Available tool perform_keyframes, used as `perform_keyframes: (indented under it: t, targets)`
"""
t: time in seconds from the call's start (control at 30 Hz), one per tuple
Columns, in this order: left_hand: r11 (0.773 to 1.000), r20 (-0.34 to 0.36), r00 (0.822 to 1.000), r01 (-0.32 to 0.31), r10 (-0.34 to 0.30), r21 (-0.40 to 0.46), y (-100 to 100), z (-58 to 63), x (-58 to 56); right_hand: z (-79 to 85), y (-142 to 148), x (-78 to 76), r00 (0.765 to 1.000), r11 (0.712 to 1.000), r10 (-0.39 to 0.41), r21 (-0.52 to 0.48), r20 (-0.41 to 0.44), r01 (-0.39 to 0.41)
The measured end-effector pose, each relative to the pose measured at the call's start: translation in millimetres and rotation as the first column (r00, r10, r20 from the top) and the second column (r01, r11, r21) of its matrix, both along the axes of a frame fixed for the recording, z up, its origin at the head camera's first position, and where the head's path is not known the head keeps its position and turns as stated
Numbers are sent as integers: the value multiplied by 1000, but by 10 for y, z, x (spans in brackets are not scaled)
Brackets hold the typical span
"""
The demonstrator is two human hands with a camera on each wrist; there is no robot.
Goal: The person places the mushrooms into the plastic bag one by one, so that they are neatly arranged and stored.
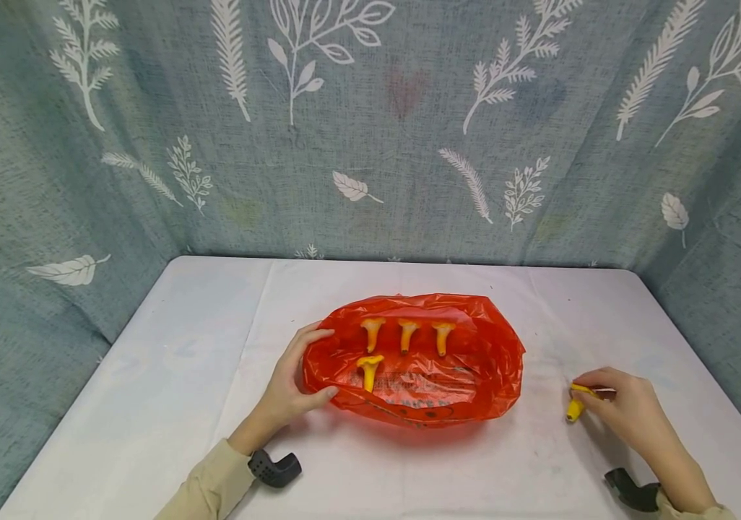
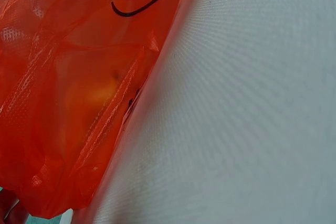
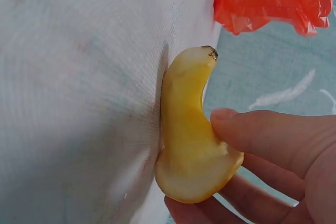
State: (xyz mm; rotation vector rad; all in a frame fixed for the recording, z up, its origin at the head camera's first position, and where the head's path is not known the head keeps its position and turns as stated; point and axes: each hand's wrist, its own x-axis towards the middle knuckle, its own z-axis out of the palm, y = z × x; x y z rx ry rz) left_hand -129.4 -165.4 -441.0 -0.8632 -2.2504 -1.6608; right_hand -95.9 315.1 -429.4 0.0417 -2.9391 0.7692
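Observation:
A red plastic bag [image 1: 419, 415] lies with its mouth spread wide. My left hand [image 1: 289, 383] holds its left end, the thumb at the front rim and the fingers at the back. Inside are yellow chanterelle mushrooms: three in a row, the middle one [image 1: 408, 334] among them, and another chanterelle [image 1: 370, 370] in front at the left. Right of the bag, my right hand [image 1: 627, 408] pinches a chanterelle [image 3: 186, 124] by its cap between thumb and fingers. Its stem end points away from the palm, and it touches or nearly touches the white cloth.
A white cloth [image 1: 149, 383] covers the table. Blue-green curtains with white leaf prints [image 1: 403, 180] hang behind it and on both sides. A dark wrist device [image 1: 274, 468] sits on the left wrist, and a similar device [image 1: 632, 491] on the right.

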Motion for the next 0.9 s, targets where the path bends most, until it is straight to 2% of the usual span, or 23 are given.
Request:
perform_keyframes:
  t: [0.17, 0.57, 0.8, 0.9]
  targets:
    - [1000, -2, 1000, 1, -1, 3, 1, -9, 1, -20, 13, 8, 1000, 1000, -6, -3, -3, 6]
    - [1000, 7, 1000, 0, 0, -3, -13, -28, -10, -48, -1, 26, 991, 999, 23, -44, -134, -29]
    - [1000, -13, 1000, 4, -4, 6, -102, -391, -192, -58, -6, 33, 982, 995, 43, -80, -187, -59]
    - [1000, -9, 1000, 7, -7, 7, -102, -399, -193, -56, -12, 43, 983, 993, 32, -105, -178, -51]
